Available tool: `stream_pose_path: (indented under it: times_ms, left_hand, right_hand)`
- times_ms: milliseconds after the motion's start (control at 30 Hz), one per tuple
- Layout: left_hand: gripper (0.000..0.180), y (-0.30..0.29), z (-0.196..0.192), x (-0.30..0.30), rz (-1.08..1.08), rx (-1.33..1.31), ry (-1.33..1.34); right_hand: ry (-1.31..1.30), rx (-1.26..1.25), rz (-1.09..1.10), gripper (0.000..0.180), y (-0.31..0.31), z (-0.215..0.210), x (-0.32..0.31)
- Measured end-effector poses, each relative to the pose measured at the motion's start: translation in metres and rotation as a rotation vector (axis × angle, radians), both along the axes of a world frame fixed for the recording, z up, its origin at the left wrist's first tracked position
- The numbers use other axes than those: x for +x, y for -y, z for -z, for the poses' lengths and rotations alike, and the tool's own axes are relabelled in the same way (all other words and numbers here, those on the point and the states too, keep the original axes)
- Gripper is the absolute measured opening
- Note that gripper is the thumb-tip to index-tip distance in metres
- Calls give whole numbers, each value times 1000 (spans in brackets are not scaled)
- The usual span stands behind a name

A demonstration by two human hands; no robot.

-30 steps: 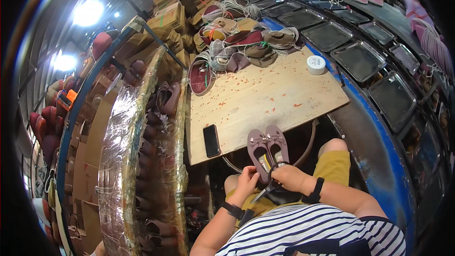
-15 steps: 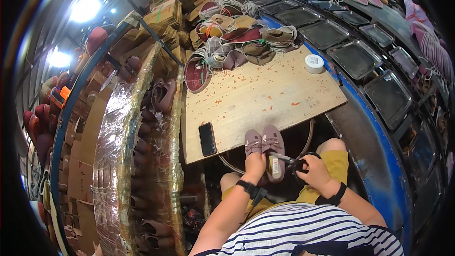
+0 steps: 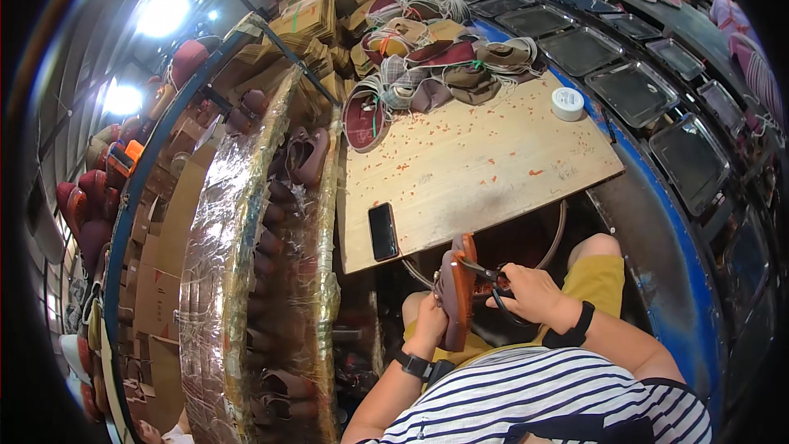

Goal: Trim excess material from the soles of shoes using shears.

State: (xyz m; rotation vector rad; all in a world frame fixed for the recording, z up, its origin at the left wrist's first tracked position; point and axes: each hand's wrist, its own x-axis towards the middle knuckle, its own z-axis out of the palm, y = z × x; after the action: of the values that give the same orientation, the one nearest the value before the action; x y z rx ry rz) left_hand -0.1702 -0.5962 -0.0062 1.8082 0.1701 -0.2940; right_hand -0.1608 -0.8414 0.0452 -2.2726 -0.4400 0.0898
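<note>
My left hand (image 3: 429, 318) is closed round a mauve shoe (image 3: 446, 284) in front of my lap, just off the table's near edge. The shoe stands on end, its orange-brown sole (image 3: 466, 296) turned to the right. Whether the second shoe of the pair is behind it, I cannot tell. In my right hand (image 3: 532, 292) is a pair of scissors (image 3: 498, 281) with dark handles, fingers wrapped round the grips. Its blades point left and reach the sole's edge; whether they touch it is too small to tell.
A wooden table (image 3: 452, 205) strewn with orange scraps carries a phone (image 3: 382, 232), a round white tub (image 3: 567, 104) and a heap of shoe uppers (image 3: 444, 66). To the right run dark metal trays (image 3: 633, 94) behind a blue edge. Plastic-wrapped shelving (image 3: 218, 238) with shoes stands left.
A pair of shoes lay uppers up with a pale label showing; now the shoe is turned so its sole faces right. The scissors have moved to the sole's edge. The whole view has shifted slightly.
</note>
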Motion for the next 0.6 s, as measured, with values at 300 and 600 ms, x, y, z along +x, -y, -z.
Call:
stream_pose_path:
  times_ms: [300, 600]
  left_hand:
    - [24, 0, -4, -9, -70, -389, 18]
    - [23, -10, 5, -5, -74, -418, -160]
  right_hand:
    - [-92, -197, 102, 54, 12, 22, -1]
    - [-30, -207, 143, 55, 17, 30, -7]
